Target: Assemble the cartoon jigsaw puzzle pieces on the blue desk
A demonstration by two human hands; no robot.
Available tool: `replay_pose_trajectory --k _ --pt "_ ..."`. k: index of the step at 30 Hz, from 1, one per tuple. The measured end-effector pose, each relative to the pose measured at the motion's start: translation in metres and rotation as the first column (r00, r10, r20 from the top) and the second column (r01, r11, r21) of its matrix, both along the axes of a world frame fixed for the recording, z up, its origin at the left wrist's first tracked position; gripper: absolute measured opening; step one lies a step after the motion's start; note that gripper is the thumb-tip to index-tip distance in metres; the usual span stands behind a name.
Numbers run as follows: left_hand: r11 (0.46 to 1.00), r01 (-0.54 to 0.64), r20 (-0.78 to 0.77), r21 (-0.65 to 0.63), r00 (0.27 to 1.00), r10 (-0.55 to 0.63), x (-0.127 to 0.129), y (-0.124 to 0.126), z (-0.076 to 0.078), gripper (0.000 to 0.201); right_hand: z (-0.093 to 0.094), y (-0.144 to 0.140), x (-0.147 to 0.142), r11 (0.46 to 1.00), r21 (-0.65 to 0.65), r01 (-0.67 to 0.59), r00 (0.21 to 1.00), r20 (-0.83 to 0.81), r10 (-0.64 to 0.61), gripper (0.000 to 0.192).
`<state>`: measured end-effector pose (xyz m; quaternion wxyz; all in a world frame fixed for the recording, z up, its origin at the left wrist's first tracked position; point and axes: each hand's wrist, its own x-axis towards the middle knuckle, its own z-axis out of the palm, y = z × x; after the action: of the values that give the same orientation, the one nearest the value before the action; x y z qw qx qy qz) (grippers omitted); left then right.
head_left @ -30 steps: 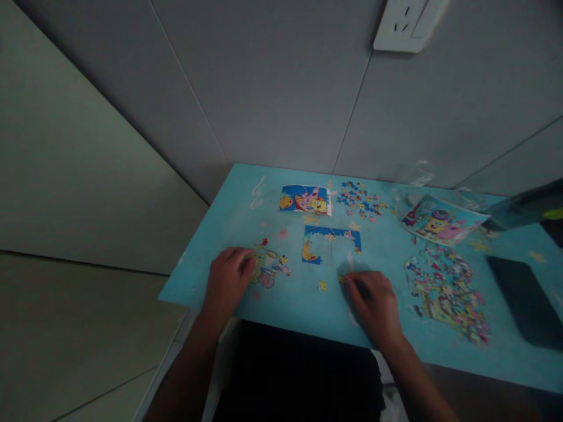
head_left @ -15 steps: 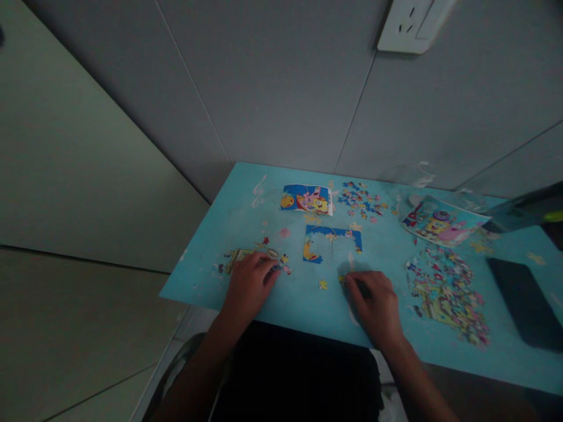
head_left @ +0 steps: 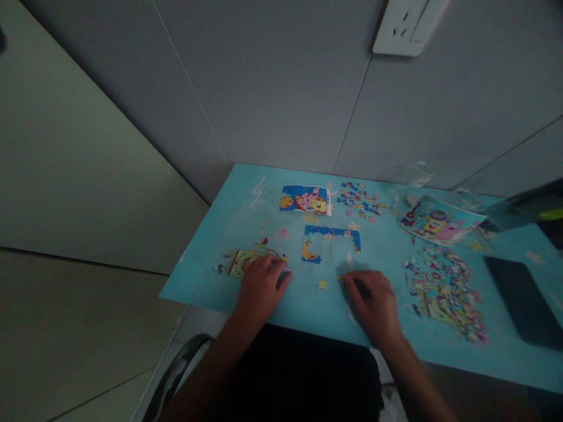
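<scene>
My left hand (head_left: 263, 287) rests on the table with its fingers loosely bent and thumb apart, holding nothing that I can see. It partly covers a yellow cartoon figure (head_left: 235, 262) that looks printed on the tabletop. My right hand (head_left: 373, 300) pinches a small yellow puzzle piece (head_left: 341, 279) between thumb and fingertips, low over the table. Between the hands lies a loose yellow puzzle piece (head_left: 322, 284). Just beyond them is a partly joined puzzle border (head_left: 310, 234), blue with yellow parts, running along the left, top and part of the right side.
A cartoon picture card (head_left: 304, 199) lies behind the border, beside scattered blue pieces (head_left: 354, 196). At right are a big heap of mixed pieces (head_left: 448, 287), a second picture sheet (head_left: 440, 221), clear plastic packaging (head_left: 416, 176) and a dark flat object (head_left: 523, 299). The wall borders the table's back.
My left hand has slid to the right and slightly toward me, uncovering more of the yellow figure. My right hand stays in place with the yellow piece. The view has shifted slightly.
</scene>
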<state>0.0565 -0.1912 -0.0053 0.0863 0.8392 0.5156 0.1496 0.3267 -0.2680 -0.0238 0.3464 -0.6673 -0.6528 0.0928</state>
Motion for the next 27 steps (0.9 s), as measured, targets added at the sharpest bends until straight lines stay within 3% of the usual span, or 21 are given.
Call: replay_pose_trajectory --k 15,19,27 --pt "0.992 0.128 -0.044 0.016 0.991 -0.127 0.008 -0.008 -0.005 0.022 0.002 0.001 -0.001 1.0 -0.003 -0.015 1.0 -0.002 0.015 0.015" --pt "0.989 0.148 -0.038 0.019 0.988 -0.147 -0.001 -0.004 -0.005 0.026 0.001 0.0 -0.001 1.0 -0.01 -0.017 1.0 -0.004 0.017 0.012" --pt "0.986 -0.147 -0.112 0.08 0.981 0.155 -0.048 0.041 -0.004 0.029 -0.003 0.001 0.002 1.0 0.002 -0.02 1.0 -0.022 0.02 0.009"
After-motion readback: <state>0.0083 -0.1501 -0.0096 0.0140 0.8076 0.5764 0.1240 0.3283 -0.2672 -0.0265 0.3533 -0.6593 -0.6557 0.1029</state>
